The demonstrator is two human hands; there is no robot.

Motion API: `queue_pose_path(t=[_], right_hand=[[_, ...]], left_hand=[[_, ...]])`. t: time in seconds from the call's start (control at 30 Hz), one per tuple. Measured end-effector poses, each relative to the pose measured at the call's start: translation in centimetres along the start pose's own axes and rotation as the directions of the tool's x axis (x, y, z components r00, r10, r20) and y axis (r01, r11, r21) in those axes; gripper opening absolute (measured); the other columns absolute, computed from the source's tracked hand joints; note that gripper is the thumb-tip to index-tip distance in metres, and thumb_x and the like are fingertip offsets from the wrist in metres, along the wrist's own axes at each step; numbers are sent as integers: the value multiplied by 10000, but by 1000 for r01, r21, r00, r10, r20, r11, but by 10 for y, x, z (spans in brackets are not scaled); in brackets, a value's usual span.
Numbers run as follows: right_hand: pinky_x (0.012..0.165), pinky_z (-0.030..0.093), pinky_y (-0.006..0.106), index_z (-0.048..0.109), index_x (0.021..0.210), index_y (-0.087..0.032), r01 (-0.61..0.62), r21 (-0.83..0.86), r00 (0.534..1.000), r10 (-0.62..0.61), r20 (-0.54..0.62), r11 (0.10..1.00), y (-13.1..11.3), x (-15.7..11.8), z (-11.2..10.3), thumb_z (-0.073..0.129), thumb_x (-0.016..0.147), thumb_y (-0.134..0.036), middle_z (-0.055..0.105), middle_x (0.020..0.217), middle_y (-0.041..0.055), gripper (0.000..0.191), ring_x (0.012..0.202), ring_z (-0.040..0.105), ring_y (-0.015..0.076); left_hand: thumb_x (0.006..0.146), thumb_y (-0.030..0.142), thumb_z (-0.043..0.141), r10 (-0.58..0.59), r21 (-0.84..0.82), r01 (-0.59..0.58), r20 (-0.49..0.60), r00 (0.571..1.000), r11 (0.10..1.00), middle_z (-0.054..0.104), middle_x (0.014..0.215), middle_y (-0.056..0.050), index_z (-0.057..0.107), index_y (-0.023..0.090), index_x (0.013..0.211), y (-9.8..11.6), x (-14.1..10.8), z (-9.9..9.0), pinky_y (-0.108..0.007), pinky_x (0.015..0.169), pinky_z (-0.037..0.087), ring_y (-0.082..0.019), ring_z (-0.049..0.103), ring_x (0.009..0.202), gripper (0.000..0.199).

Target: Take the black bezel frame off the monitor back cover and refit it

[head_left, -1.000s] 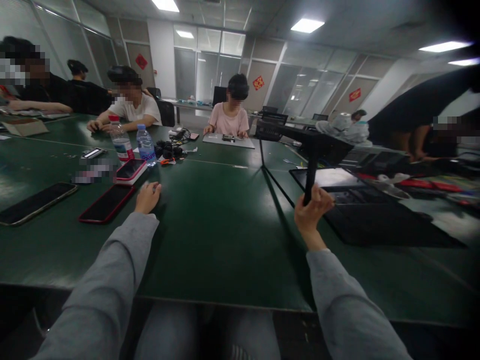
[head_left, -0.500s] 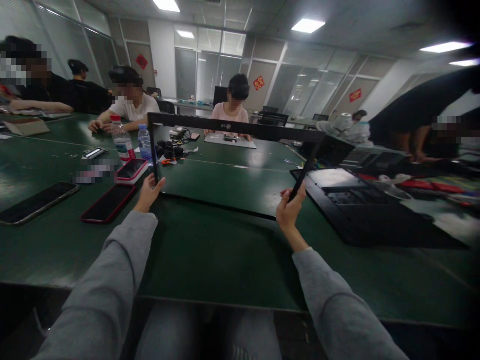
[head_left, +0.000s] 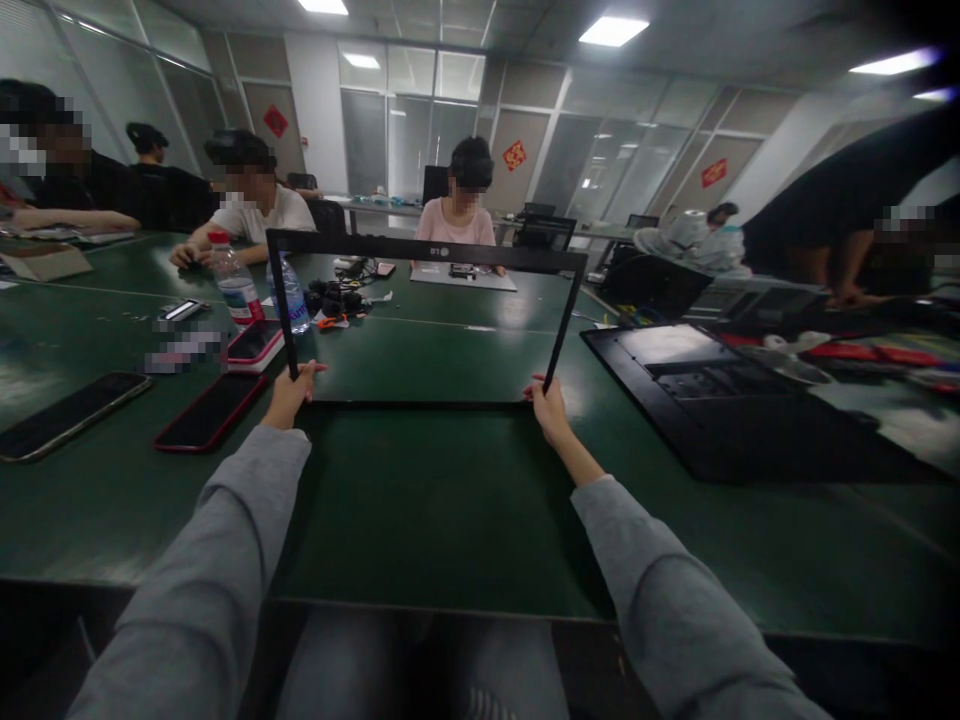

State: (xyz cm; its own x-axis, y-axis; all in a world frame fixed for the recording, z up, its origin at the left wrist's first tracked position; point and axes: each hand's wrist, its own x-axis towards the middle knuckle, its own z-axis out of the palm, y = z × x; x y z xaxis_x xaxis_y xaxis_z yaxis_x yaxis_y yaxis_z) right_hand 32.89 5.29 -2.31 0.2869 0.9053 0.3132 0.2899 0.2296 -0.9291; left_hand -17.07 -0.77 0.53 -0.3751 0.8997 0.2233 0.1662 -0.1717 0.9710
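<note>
Left hand point(head_left: 289, 399) and right hand point(head_left: 551, 412) close on the black frame point(head_left: 397, 246). Apparent step: steadying it; next move calls for even support.

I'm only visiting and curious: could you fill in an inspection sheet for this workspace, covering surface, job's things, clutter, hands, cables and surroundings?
Surface: green table, glossy.
Job's things: open black frame, held up on its long side; contact with the table unclear.
Clutter: phones and two bottles at left; dark panel flat at right.
Hands: left hand and right hand grip the frame near its lower corners.
Cables: dark tangle beyond the bottles, possibly cables.
Surroundings: several people, glass partitions, red wall decorations.
</note>
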Motion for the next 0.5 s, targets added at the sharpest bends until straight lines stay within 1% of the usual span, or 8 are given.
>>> queue_pose_path(t=[0.1,0.27,0.33,0.4,0.5], right_hand=[[699,505,338,494,1036,-233,13,-1,1000,-13,12,1000,4,1,-1,534,859,-565,607,744,-16,378,695,608,167],[689,489,336,480,959,-238,4,-25,1000,-4,-7,1000,6,3,-2,516,856,-621,590,728,-23,397,654,583,154],[687,487,334,466,955,-243,10,-26,1000,-11,-13,1000,4,2,-2,509,864,-621,586,736,-23,390,653,582,155],[697,490,336,450,962,-250,40,-30,999,-41,-31,999,1,0,-2,492,883,-605,584,751,-18,366,673,587,162],[739,502,350,441,980,-253,120,-60,990,-124,-63,991,-5,-3,-4,466,912,-565,592,791,-2,320,730,604,177]], left_hand=[[786,612,633,-1,36,1,-11,1000,999,371,469,73,683,148,901,0,0,1,-270,471,332,-105,380,420,481],[819,643,589,-2,112,6,-34,999,994,400,472,61,667,161,878,-1,0,2,-269,451,336,-110,389,402,492],[831,662,572,18,130,-12,-49,999,991,413,486,55,674,164,889,-2,-1,2,-267,451,351,-114,412,412,512],[845,681,552,55,143,-45,-65,996,989,438,510,46,683,168,918,-1,-2,2,-265,466,382,-119,448,435,535],[864,699,520,96,170,-79,-98,991,982,498,559,29,687,176,959,0,-3,1,-267,514,443,-128,511,482,557]])
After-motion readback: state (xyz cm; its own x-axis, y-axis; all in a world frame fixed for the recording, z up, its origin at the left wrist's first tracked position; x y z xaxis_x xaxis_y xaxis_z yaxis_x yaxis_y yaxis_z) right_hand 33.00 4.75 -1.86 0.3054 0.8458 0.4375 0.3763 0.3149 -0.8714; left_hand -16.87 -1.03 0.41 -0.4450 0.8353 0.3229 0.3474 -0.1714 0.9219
